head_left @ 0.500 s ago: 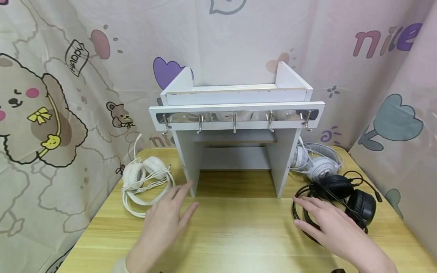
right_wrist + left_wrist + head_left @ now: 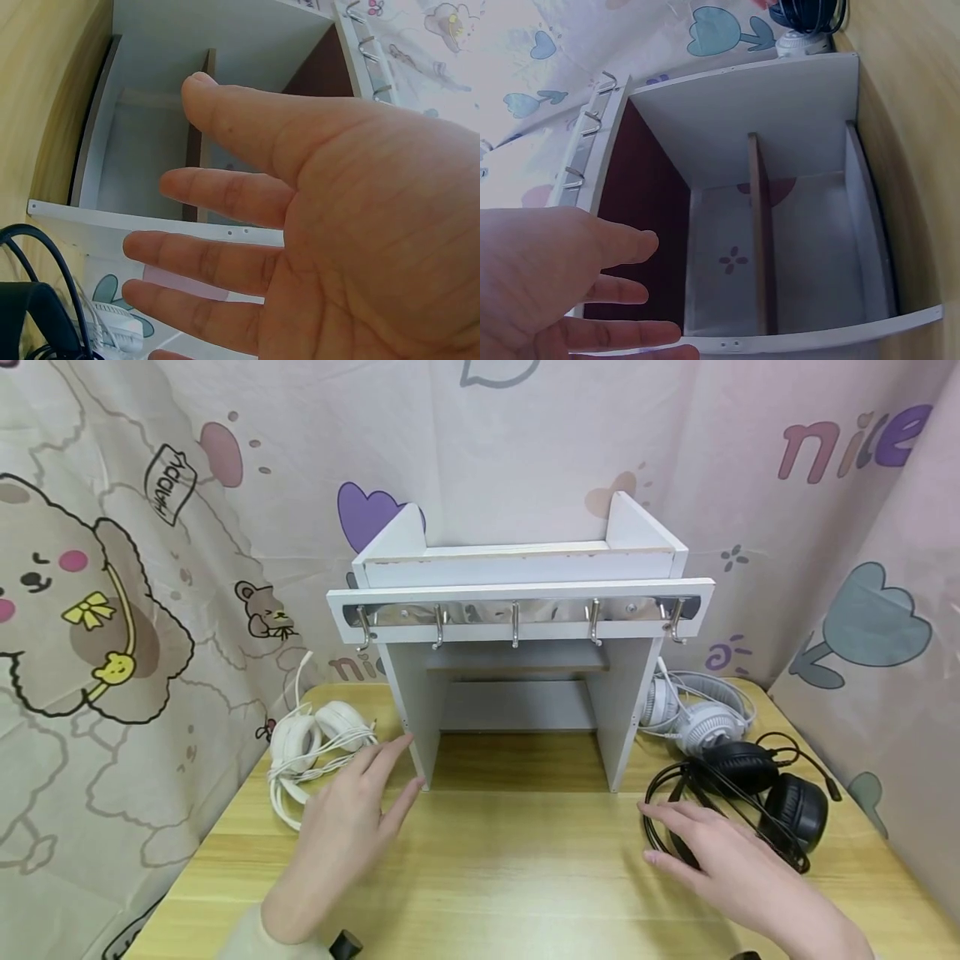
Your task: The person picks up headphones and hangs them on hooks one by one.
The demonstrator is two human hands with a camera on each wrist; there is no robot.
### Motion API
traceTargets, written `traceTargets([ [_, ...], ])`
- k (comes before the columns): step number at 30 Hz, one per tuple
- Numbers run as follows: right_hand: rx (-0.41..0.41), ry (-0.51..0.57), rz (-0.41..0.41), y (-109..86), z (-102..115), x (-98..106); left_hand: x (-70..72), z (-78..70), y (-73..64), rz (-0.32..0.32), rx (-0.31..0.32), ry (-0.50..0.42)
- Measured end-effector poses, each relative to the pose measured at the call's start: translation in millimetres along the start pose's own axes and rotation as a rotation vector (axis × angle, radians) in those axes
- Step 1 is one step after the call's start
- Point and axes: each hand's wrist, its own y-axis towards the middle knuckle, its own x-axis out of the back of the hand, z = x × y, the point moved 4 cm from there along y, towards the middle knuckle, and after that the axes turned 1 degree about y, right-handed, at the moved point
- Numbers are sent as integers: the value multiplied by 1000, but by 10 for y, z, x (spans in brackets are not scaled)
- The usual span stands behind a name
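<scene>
In the head view my left hand (image 2: 341,818) hovers with fingers extended over the near side of the white headphones (image 2: 295,743), hiding part of their band. Whether it touches them I cannot tell. My right hand (image 2: 723,864) is spread beside the black headphones (image 2: 795,810), covering part of their coiled cable. Its palm and straight fingers hold nothing in the right wrist view. Between the hands stands a white shelf unit (image 2: 630,710) with a metal hook rail (image 2: 480,612) across its front. Grey-white headphones (image 2: 708,727) lie behind the black pair.
The wooden table (image 2: 525,868) reaches toward me from the shelf. A printed curtain (image 2: 517,460) hangs behind and on both sides. One small black object (image 2: 346,945) sits by my left wrist, and another dark piece (image 2: 746,955) shows at the bottom edge.
My left hand has shifted slightly left and forward, and the small black object by its wrist has come into view. My right hand has moved a little to the left.
</scene>
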Motion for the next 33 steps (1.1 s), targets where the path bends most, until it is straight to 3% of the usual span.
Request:
traceTargets([
  [6, 17, 22, 5, -11, 6, -44, 117, 6, 122, -57, -42, -6],
  [13, 19, 65, 67, -6, 8, -83, 211, 16, 284, -104, -99, -15],
  [26, 76, 79, 34, 1, 47, -102, 410, 20, 511, -163, -80, -20],
  [33, 80, 88, 65, 7, 27, -129, 574, 25, 628, -219, -86, -13],
])
